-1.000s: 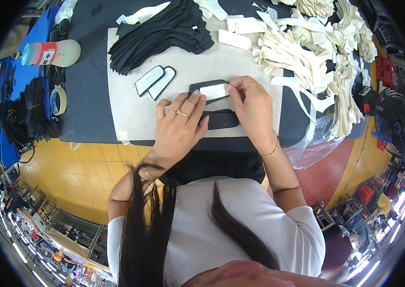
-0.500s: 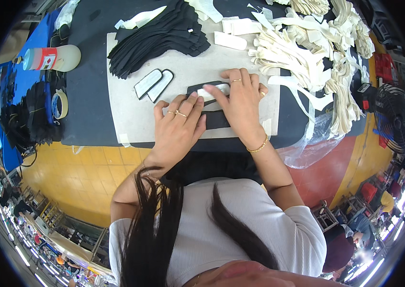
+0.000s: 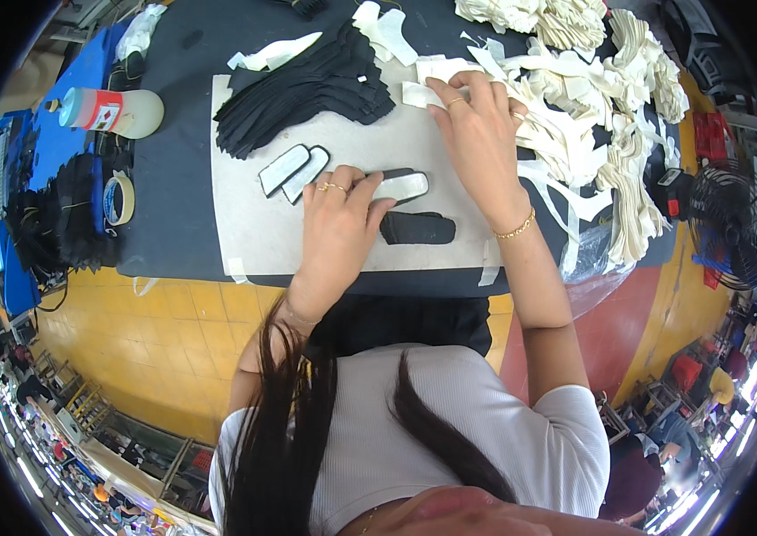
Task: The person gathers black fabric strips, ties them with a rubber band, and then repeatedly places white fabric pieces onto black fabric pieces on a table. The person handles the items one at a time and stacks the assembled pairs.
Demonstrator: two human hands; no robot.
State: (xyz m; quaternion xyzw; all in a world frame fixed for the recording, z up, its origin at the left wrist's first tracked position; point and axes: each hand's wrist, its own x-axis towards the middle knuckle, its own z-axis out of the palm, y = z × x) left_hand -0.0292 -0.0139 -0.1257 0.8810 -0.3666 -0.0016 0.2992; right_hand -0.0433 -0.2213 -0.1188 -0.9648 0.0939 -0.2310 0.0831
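My left hand (image 3: 338, 219) presses its bent fingers and thumb on the left end of a black fabric piece with a white backing (image 3: 403, 187), holding it on the light board (image 3: 253, 241). Just below lies a plain black fabric piece (image 3: 418, 228). To the left, two black-edged, white-backed pieces (image 3: 294, 172) overlap. My right hand (image 3: 483, 138) is stretched to the far side, with its thumb and index finger apart at a small stack of white pieces (image 3: 423, 94). Whether its fingertips touch them is hard to see.
A fanned stack of black fabric pieces (image 3: 307, 98) lies at the back of the board. Bundles of cream strips (image 3: 566, 134) cover the table's right side. At the left stand a bottle with a red label (image 3: 133, 113) and a tape roll (image 3: 118, 198); a black fan (image 3: 736, 214) is far right.
My right hand has left the white-backed piece and moved up and right to the white pieces. The white strip now lies flat on the black piece, and my left hand stays at its left end.
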